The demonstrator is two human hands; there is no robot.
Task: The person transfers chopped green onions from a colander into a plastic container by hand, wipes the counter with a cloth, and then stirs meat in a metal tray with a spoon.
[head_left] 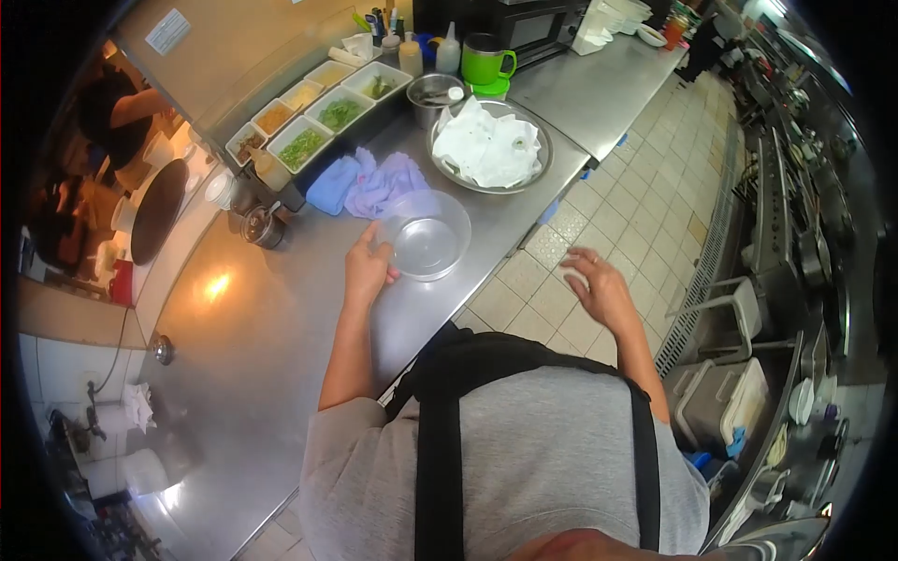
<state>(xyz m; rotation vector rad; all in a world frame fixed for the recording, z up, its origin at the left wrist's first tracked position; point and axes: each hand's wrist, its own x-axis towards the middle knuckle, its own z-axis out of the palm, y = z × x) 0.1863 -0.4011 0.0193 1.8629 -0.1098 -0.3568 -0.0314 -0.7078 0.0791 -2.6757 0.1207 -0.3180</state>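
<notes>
A clear round plastic container (426, 238) is over the steel counter near its front edge. My left hand (367, 264) grips its near-left side, thumb and fingers on the wall. My right hand (596, 285) hangs in the air to the right, past the counter edge, its fingers apart and slightly curled with nothing in them. Right behind the container lie a lilac cloth (388, 182) and a folded blue cloth (332, 184). Farther back stands a round metal bowl (541, 178) lined with white paper towel (486, 145).
White tubs of chopped greens (301, 148) and other toppings line the counter's back. A steel pot (432, 93), a green mug (484, 61) and squeeze bottles (448, 51) stand beyond. At left is a sauce jar (263, 227). A white stool (734, 313) stands on the tiled floor at right.
</notes>
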